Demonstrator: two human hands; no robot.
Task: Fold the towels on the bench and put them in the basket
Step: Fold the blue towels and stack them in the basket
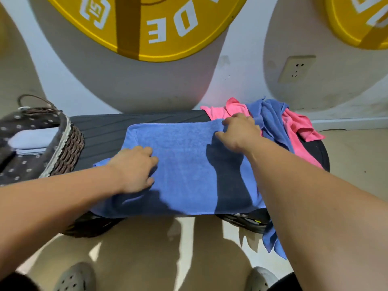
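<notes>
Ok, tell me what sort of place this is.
Likely a gym or similar commercial room, though that is a guess: a black padded bench stands against a wall bearing big yellow lettered signs and a socket, with towels piled on it.

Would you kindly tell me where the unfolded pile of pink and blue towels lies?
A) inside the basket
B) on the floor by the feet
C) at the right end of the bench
C: the pile of pink and blue towels lies at the right end of the bench, past the right hand gripping the blue towel; the basket stands at the left.
</notes>
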